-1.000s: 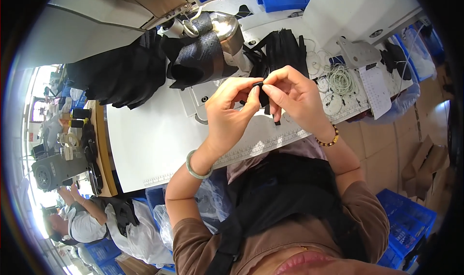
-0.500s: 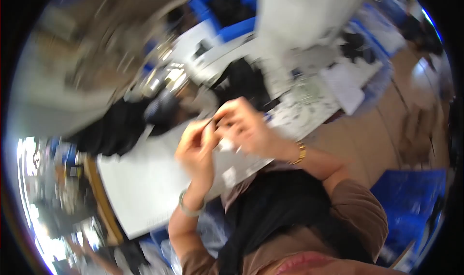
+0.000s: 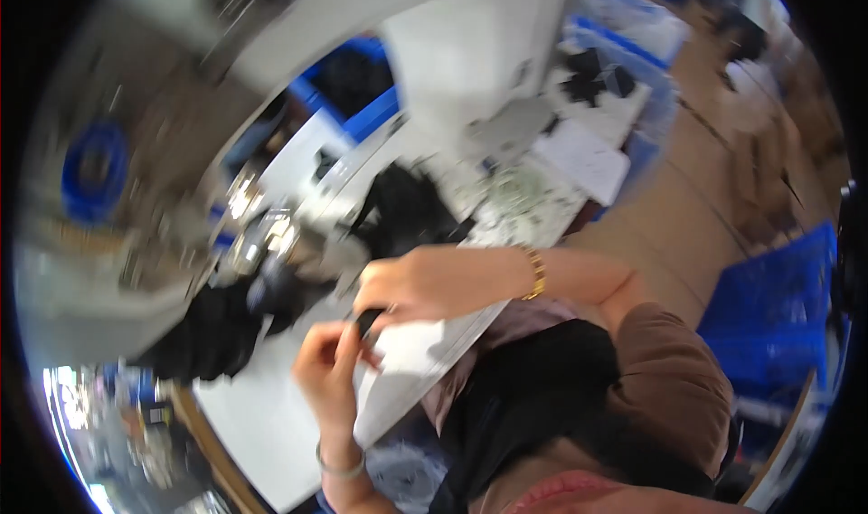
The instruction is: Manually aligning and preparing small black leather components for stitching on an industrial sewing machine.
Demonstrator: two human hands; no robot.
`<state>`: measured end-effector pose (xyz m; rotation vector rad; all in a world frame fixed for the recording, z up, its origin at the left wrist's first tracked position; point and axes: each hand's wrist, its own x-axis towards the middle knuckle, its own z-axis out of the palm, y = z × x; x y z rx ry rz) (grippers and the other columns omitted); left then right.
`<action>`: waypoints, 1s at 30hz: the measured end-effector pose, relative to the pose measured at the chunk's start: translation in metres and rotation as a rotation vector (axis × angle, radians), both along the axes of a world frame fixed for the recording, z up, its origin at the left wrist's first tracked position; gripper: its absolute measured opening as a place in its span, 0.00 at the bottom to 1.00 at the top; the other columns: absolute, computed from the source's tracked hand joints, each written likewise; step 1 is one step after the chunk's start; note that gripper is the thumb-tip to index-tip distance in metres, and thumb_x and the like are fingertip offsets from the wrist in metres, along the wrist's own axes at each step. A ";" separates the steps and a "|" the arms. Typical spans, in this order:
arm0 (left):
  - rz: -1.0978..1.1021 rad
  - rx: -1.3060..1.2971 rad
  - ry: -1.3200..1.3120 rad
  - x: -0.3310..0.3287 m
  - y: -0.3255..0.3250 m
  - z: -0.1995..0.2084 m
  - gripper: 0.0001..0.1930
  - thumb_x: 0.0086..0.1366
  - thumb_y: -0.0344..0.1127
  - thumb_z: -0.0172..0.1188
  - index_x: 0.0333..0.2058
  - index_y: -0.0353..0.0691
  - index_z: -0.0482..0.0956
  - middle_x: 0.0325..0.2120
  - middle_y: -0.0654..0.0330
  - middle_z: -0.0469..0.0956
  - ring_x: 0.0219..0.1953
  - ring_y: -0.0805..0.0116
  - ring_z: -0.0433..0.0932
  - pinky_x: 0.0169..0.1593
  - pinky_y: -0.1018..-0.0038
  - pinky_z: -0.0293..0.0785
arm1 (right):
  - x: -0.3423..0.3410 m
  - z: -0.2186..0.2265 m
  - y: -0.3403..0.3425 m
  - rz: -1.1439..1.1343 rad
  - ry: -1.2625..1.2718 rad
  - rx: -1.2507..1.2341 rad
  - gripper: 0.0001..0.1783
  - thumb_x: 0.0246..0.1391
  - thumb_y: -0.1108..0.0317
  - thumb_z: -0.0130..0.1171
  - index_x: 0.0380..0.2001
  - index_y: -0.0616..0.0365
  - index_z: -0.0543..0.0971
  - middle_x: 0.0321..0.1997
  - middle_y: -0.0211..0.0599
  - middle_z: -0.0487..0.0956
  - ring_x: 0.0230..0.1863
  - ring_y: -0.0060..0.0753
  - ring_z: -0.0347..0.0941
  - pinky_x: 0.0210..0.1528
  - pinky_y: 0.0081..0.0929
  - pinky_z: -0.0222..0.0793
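Note:
Above the near edge of the white table (image 3: 262,433), both my hands meet around a small black piece (image 3: 368,320). Its exact kind is too small and blurred to make out. My left hand (image 3: 327,369) pinches it from below with thumb and fingers. From the upper right my right hand (image 3: 420,283) is bent over it, with its fingertips closed at the same piece. Some of those fingertips are hidden behind the hand. Just beyond my hands lies a heap of black fabric (image 3: 402,208) on the table.
A large white machine body (image 3: 479,48) rises at the back. Left of it is a blue bin (image 3: 372,119) with dark contents. Dark cloth (image 3: 203,333) hangs over the table's left. Scraps and a white sheet (image 3: 588,160) lie far right; a blue crate (image 3: 764,311) stands right.
Both hands have come lower and nearer to me. My right hand has turned over, its back now facing up. The view has swung, shifting the table and machine.

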<state>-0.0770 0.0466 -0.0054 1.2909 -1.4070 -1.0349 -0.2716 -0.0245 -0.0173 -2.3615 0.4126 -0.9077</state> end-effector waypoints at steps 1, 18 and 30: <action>-0.009 0.024 0.039 -0.001 -0.002 0.001 0.07 0.64 0.29 0.52 0.29 0.32 0.72 0.17 0.62 0.71 0.18 0.74 0.73 0.21 0.80 0.70 | 0.000 0.000 0.000 -0.028 0.031 -0.062 0.15 0.52 0.63 0.57 0.41 0.58 0.71 0.35 0.41 0.72 0.33 0.44 0.73 0.31 0.33 0.69; 0.140 -0.146 0.203 0.056 -0.037 0.066 0.07 0.59 0.29 0.56 0.28 0.30 0.76 0.19 0.59 0.76 0.20 0.75 0.75 0.22 0.84 0.64 | 0.071 0.025 -0.016 -0.045 -0.523 0.868 0.09 0.57 0.72 0.52 0.39 0.62 0.65 0.28 0.36 0.73 0.18 0.27 0.75 0.11 0.16 0.68; 0.099 0.020 0.130 0.052 -0.064 0.043 0.09 0.57 0.34 0.60 0.25 0.32 0.77 0.15 0.66 0.72 0.14 0.83 0.64 0.19 0.87 0.56 | 0.072 -0.006 -0.013 -0.188 -0.560 0.488 0.12 0.54 0.74 0.57 0.41 0.58 0.69 0.27 0.32 0.76 0.17 0.12 0.71 0.17 0.12 0.67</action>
